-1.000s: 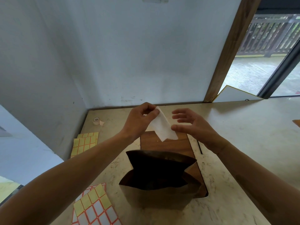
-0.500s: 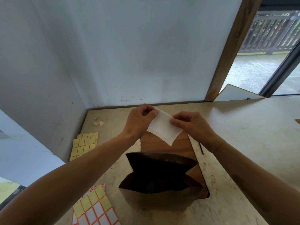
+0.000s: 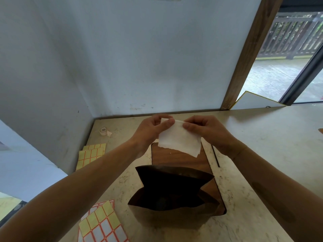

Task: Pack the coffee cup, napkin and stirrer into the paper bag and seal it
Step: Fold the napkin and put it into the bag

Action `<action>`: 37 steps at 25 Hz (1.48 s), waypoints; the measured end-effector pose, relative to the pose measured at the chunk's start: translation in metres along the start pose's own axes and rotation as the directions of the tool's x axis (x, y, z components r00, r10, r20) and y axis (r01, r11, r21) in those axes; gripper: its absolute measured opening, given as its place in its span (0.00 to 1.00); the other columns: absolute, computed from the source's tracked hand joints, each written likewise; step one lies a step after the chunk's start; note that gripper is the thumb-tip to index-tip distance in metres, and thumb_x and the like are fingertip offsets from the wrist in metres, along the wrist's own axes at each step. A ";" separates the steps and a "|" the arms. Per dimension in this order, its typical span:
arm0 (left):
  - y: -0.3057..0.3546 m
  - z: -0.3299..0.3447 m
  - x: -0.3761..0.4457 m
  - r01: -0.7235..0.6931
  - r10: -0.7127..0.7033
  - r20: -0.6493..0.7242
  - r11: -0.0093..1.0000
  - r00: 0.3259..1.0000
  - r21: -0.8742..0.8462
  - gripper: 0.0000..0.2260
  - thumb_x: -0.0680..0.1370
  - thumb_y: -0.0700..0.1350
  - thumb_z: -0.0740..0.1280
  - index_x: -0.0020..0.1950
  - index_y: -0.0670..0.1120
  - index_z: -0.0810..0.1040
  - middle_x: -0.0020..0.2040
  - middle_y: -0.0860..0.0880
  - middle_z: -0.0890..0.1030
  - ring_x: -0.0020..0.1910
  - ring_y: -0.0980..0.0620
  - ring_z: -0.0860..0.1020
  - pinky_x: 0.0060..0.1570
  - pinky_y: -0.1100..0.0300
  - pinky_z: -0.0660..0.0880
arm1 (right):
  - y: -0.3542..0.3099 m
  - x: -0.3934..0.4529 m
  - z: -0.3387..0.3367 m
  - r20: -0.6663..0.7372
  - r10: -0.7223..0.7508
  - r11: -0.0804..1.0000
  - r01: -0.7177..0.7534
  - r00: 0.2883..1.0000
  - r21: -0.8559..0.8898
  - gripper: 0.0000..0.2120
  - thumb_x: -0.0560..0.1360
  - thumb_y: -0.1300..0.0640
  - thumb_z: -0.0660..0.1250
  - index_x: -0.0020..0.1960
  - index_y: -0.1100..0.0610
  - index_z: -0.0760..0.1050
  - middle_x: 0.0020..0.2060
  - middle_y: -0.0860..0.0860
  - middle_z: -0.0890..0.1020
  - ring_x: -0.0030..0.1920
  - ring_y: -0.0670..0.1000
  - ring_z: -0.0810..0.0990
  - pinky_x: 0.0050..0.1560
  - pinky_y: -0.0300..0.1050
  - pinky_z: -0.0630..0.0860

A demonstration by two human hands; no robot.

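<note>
A white napkin (image 3: pixel 180 138) hangs in the air above the far end of a wooden board (image 3: pixel 176 158). My left hand (image 3: pixel 152 130) pinches its top left corner and my right hand (image 3: pixel 208 131) pinches its top right edge. The brown paper bag (image 3: pixel 173 187) stands open on the near part of the board, below and nearer than the napkin; its inside is dark and I cannot tell what it holds. A thin dark stirrer (image 3: pixel 215 155) lies on the table just right of the board. No coffee cup shows.
Sheets of yellow and white labels lie at the left (image 3: pixel 91 155) and front left (image 3: pixel 103 224). A small tape roll (image 3: pixel 103 131) sits near the back left corner. Walls close the back and left; a white panel (image 3: pixel 253 101) leans at the back right.
My right hand came in and took hold of the napkin, which had hung from my left hand alone. The napkin is now spread flat between both hands.
</note>
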State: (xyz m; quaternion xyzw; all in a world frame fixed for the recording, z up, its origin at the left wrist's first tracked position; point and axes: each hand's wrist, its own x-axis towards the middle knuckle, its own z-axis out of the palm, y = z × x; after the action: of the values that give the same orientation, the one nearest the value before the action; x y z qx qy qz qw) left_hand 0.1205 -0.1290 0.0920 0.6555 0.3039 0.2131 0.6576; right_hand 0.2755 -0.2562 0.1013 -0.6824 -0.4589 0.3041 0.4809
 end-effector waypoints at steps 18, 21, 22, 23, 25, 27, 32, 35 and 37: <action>-0.010 -0.011 -0.013 -0.254 0.397 -0.356 0.887 0.846 0.385 0.08 0.81 0.52 0.61 0.49 0.50 0.77 0.38 0.53 0.80 0.31 0.58 0.75 0.28 0.65 0.69 | 0.005 -0.026 0.025 0.142 0.134 0.912 -0.178 0.981 0.369 0.23 0.63 0.57 0.75 0.57 0.56 0.76 0.39 0.54 0.85 0.29 0.48 0.80 0.31 0.36 0.79; -0.011 -0.014 -0.016 -0.262 0.389 -0.340 0.894 0.856 0.363 0.09 0.81 0.51 0.61 0.47 0.51 0.78 0.34 0.52 0.79 0.27 0.55 0.71 0.26 0.60 0.67 | 0.005 -0.031 0.018 0.141 0.111 0.936 -0.151 0.984 0.317 0.18 0.64 0.56 0.74 0.53 0.51 0.77 0.41 0.53 0.86 0.33 0.50 0.83 0.35 0.38 0.81; -0.013 -0.014 -0.017 -0.265 0.394 -0.326 0.889 0.860 0.375 0.09 0.81 0.52 0.61 0.46 0.51 0.78 0.33 0.53 0.78 0.27 0.56 0.70 0.26 0.61 0.66 | 0.006 -0.032 0.017 0.142 0.111 0.942 -0.149 0.984 0.300 0.17 0.64 0.55 0.74 0.52 0.49 0.77 0.42 0.51 0.86 0.36 0.51 0.84 0.37 0.39 0.81; -0.014 -0.013 -0.018 -0.267 0.398 -0.316 0.883 0.861 0.386 0.08 0.81 0.52 0.61 0.46 0.52 0.78 0.32 0.53 0.78 0.26 0.56 0.70 0.25 0.62 0.66 | 0.005 -0.033 0.017 0.140 0.117 0.946 -0.153 0.983 0.287 0.17 0.64 0.53 0.73 0.52 0.47 0.77 0.43 0.49 0.86 0.39 0.51 0.85 0.38 0.40 0.81; -0.014 -0.013 -0.020 -0.273 0.402 -0.305 0.880 0.864 0.388 0.08 0.81 0.51 0.62 0.45 0.52 0.78 0.31 0.53 0.77 0.26 0.57 0.69 0.25 0.65 0.64 | 0.005 -0.033 0.019 0.130 0.130 0.945 -0.162 0.983 0.283 0.15 0.66 0.47 0.71 0.51 0.47 0.78 0.43 0.45 0.86 0.44 0.49 0.85 0.42 0.40 0.82; -0.014 -0.012 -0.022 -0.279 0.398 -0.289 0.884 0.871 0.375 0.08 0.81 0.51 0.62 0.45 0.52 0.77 0.31 0.54 0.77 0.26 0.58 0.70 0.25 0.65 0.65 | 0.005 -0.031 0.023 0.100 0.142 0.938 -0.167 0.985 0.305 0.15 0.67 0.45 0.69 0.51 0.49 0.80 0.44 0.45 0.86 0.46 0.48 0.85 0.45 0.41 0.81; -0.010 -0.013 -0.028 -0.274 0.339 -0.202 0.916 0.919 0.293 0.13 0.79 0.59 0.58 0.51 0.52 0.75 0.39 0.51 0.79 0.31 0.59 0.76 0.31 0.63 0.72 | 0.002 -0.026 0.027 0.037 0.138 0.913 -0.141 0.990 0.384 0.11 0.71 0.52 0.70 0.51 0.56 0.82 0.47 0.54 0.86 0.48 0.53 0.85 0.48 0.46 0.82; -0.009 -0.019 -0.026 -0.057 0.056 0.012 0.998 0.998 0.012 0.22 0.73 0.65 0.63 0.57 0.50 0.77 0.52 0.50 0.80 0.51 0.52 0.79 0.48 0.57 0.77 | -0.001 -0.026 0.024 0.072 0.103 0.919 -0.123 0.992 0.374 0.12 0.70 0.52 0.70 0.50 0.56 0.83 0.48 0.55 0.86 0.48 0.53 0.85 0.49 0.46 0.82; -0.013 -0.019 -0.026 0.011 -0.002 0.085 0.994 0.996 -0.106 0.16 0.72 0.57 0.69 0.51 0.47 0.81 0.48 0.47 0.82 0.48 0.47 0.80 0.48 0.54 0.77 | -0.001 -0.026 0.024 0.079 0.098 0.929 -0.120 0.992 0.351 0.11 0.70 0.52 0.69 0.49 0.55 0.83 0.46 0.53 0.86 0.47 0.51 0.85 0.47 0.43 0.82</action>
State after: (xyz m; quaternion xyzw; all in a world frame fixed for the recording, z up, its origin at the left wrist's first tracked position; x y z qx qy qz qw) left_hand 0.0867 -0.1333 0.0835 0.6271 0.2660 0.1991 0.7045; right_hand 0.2440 -0.2710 0.0927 -0.5992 -0.3723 0.4286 0.5645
